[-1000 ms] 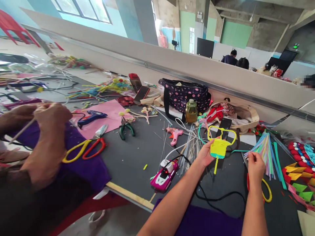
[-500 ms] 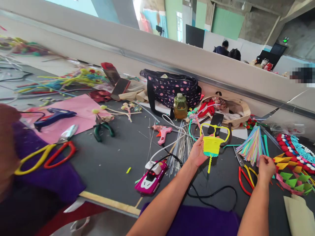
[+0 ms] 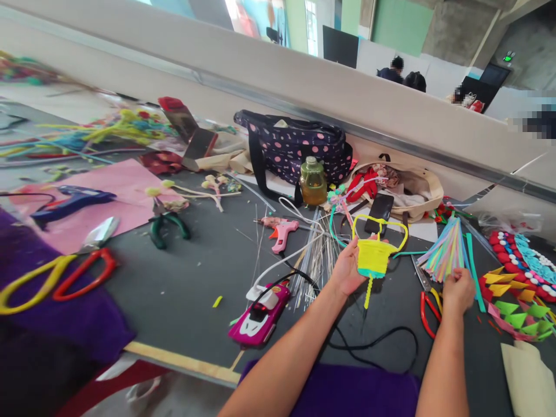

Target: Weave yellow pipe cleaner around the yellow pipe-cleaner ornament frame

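Observation:
My left hand (image 3: 348, 271) holds a yellow pipe-cleaner piece (image 3: 372, 256) with a turquoise band, two looped handles and a twisted yellow stem pointing down. Over the lower end of a fan of pastel pipe cleaners (image 3: 446, 249), my right hand (image 3: 459, 289) has its fingers closed together; whether a strand is between them is too small to tell. Scissors with red and yellow handles (image 3: 425, 315) lie just left of my right hand. Wire stems (image 3: 310, 266) are spread on the table left of my left hand.
Left of my hands are a pink glue gun (image 3: 282, 230), a magenta car-shaped device (image 3: 260, 317) with cables, pliers (image 3: 167, 229) and large scissors (image 3: 87, 272). A bottle (image 3: 313, 182), dotted bag (image 3: 299, 147) and phone (image 3: 380, 213) stand or lie behind. Folded-paper pieces (image 3: 516, 301) lie right.
My right hand has moved left, to the lower end of the pastel bundle. My left hand still holds the yellow piece. The view has shifted slightly, and the person at the far left has moved mostly out of view.

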Available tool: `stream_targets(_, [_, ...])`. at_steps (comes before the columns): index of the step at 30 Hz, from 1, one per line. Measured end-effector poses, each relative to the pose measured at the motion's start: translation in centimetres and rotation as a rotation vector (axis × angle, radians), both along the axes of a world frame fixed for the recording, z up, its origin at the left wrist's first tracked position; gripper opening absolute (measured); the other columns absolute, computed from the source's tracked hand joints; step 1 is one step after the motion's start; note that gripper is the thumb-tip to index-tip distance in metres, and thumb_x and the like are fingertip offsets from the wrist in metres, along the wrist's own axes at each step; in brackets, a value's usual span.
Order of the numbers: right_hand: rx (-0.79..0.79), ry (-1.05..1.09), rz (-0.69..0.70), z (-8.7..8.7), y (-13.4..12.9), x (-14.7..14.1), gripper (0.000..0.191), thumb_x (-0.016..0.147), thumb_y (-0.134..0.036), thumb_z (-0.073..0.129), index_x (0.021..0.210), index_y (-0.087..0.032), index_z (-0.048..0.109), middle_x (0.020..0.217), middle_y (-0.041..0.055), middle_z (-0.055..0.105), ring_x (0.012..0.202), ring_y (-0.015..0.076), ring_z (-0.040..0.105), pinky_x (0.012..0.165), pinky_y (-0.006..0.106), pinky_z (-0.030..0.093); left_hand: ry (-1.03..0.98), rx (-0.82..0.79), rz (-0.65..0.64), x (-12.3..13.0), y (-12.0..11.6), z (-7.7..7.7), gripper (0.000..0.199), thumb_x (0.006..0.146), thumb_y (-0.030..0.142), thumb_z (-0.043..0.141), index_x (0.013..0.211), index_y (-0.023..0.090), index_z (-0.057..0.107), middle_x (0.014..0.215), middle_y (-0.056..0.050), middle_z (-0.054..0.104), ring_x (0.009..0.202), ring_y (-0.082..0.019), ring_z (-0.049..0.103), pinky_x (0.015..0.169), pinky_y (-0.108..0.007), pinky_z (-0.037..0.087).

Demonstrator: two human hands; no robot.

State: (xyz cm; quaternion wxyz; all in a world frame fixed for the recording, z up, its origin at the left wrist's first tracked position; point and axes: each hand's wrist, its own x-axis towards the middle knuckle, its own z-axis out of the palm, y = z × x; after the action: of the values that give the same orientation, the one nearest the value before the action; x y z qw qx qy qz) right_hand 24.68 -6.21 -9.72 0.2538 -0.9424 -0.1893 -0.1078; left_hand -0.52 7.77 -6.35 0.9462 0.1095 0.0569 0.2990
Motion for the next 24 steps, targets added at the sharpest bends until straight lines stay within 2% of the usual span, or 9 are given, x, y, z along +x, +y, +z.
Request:
stream_targets(4, [-0.103,0.005,0.01,-0.16,-0.17,0.33,0.026,0.081,-0.031,0.051,0.096,-0.021,0.069,0.091,0.0138,0.065,0.09,0.0293,0.059,0.066,0.033,0.041,0.009,-0.005,-0.016,0.03,-0.01,-0.09,0.053,0.09,0.047,0.042,0.127,0.01,0.05,0.121,-0.018,0.062,0.109,-0.031,0.061,0.094,-0.046,0.043])
stream_targets(9, [-0.126,0.041,-0.01,-0.41,-0.18,0.41,0.031,0.081,-0.041,0.052,0.09,-0.019,0.071,0.088,0.015,0.066,0.083,0.0289,0.062,0.061,0.033,0.042,0.024,0.014,-0.014,0.04,0.04,-0.12,0.051,0.091,0.044,0.042,0.128,0.01,0.05,0.122,-0.019,0.062,0.108,-0.031,0.061,0.094,-0.047,0.043])
stream_targets(18, [-0.102,0.087,-0.058,-0.03,-0.15,0.21,0.025,0.08,-0.032,0.05,0.088,-0.021,0.07,0.087,0.0119,0.068,0.077,0.0267,0.064,0.059,0.031,0.042,0.042,0.029,-0.014,0.1,-0.04,-0.08,0.052,0.091,0.044,0.042,0.13,0.011,0.048,0.122,-0.019,0.062,0.106,-0.032,0.062,0.093,-0.048,0.044])
stream_targets(21, [-0.105,0.083,-0.046,0.0,-0.11,0.28,0.026,0.08,-0.027,0.048,0.094,-0.022,0.07,0.088,0.0118,0.068,0.078,0.0259,0.063,0.06,0.031,0.042,0.038,0.038,-0.011,0.09,-0.06,-0.11,0.052,0.091,0.044,0.042,0.131,0.01,0.048,0.122,-0.018,0.062,0.107,-0.032,0.062,0.093,-0.048,0.044])
stream_targets(24, [-0.126,0.083,-0.014,-0.04,-0.07,0.34,0.028,0.081,-0.025,0.046,0.091,-0.023,0.071,0.088,0.0122,0.066,0.079,0.0259,0.063,0.061,0.031,0.042,0.036,0.041,-0.009,0.07,-0.08,-0.09,0.053,0.091,0.044,0.041,0.132,0.01,0.047,0.122,-0.018,0.062,0.107,-0.032,0.061,0.093,-0.048,0.043])
